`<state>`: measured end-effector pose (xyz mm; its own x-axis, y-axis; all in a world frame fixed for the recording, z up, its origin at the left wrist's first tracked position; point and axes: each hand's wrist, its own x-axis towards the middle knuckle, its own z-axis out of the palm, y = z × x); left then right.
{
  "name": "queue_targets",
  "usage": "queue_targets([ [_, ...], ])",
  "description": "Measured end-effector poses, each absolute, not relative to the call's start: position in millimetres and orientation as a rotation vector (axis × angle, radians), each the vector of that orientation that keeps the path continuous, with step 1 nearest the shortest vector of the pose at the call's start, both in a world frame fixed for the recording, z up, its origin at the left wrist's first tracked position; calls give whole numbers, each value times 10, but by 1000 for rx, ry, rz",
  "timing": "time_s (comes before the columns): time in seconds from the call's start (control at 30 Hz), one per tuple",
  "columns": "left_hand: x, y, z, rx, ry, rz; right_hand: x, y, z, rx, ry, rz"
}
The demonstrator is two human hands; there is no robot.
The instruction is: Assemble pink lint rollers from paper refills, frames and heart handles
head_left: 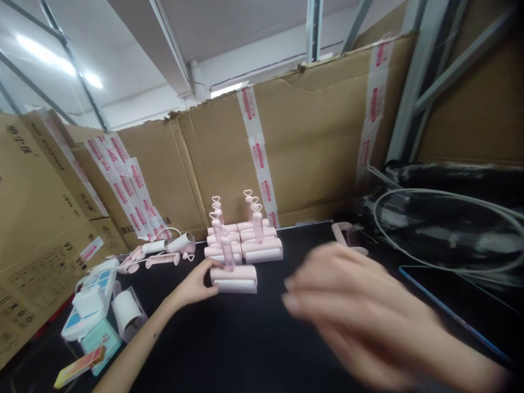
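Observation:
My left hand (198, 285) grips the left end of the front pink roller (241, 277), which looks like a lint roller with a white roll below its pink cover. A translucent pink handle (227, 254) with a heart-shaped loop rises at its back edge. Just behind, in two columns, stand several similar pink rollers (262, 250), some with upright heart-topped handles. Off to the right, my right hand (344, 305) is raised close to the camera and smeared by motion. Its thumb and fingers look near each other, but whether they hold anything is unclear.
Loose pink frames (162, 260) and white rolls (180, 242) lie at the back left. Nearer are a white power strip (92, 300) and a yellow-pink box cutter-like object (79, 367). A pink frame (343, 234), a cable loop (434, 191) and a blue-edged panel (458, 316) lie right. Cardboard (319, 131) walls the back.

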<state>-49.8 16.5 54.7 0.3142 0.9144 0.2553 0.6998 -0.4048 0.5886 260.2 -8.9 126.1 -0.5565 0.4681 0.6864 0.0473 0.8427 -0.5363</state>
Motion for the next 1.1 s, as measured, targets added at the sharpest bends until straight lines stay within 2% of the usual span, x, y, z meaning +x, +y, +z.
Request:
queue_targets([
  [0.13, -729, 189, 500, 2237, 1542, 836, 2087, 485, 1390, -353, -2113, 300],
  [0.27, -783, 173, 494, 2222, 1643, 881, 1572, 885, 1393, -529, -2177, 419],
  [0.4, -603, 368, 587, 1812, 1520, 1486, 1194, 1071, 1504, -612, -2377, 394],
  [0.47, -453, 549, 637, 1684, 1405, 1623, 1091, 1106, 1578, -601, -2455, 334],
  [0.67, -124, 947, 605, 1500, 1254, 1768, 1015, 1118, 1681, -569, -2559, 246],
  [1.1, -94, 1071, 462, 1339, 1257, 1965, 986, 1265, 1718, -303, -2738, 207],
])
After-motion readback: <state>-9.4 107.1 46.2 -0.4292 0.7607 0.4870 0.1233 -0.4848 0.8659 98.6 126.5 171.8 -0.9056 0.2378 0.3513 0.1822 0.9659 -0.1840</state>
